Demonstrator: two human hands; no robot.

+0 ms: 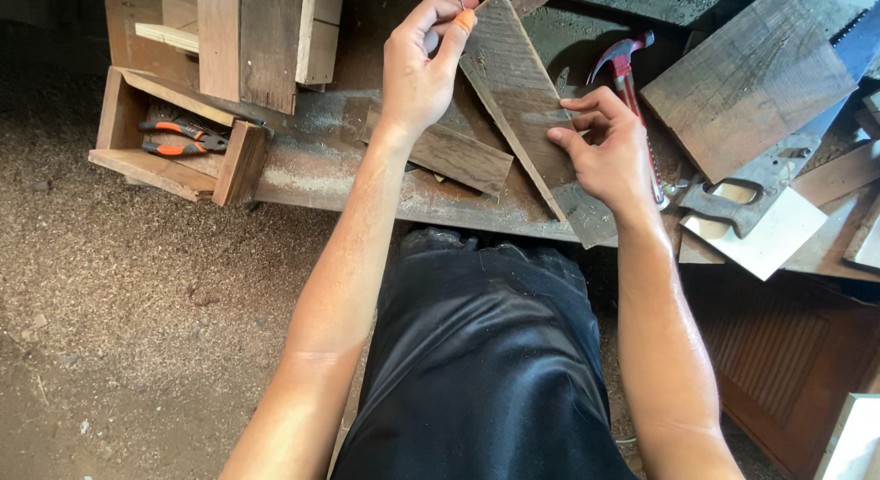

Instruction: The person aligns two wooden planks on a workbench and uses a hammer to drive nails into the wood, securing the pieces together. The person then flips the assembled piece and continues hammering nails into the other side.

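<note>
A long weathered wooden plank (pixel 527 104) lies diagonally on the workbench (pixel 321 168). My left hand (pixel 422 67) holds a small orange-tipped pencil (pixel 466 20) against the plank's far end. My right hand (pixel 600 145) presses on the plank's right edge near its middle, fingers curled on the wood. A shorter dark board (pixel 454 154) lies under the plank, between my hands.
A red-handled claw hammer (pixel 628 72) lies just beyond my right hand. A hand saw (pixel 788 150) rests at the right beside a wide board (pixel 747 81). An open wooden box (pixel 174 141) with orange-handled pliers (pixel 179 136) sits at the left. Sawdust covers the floor.
</note>
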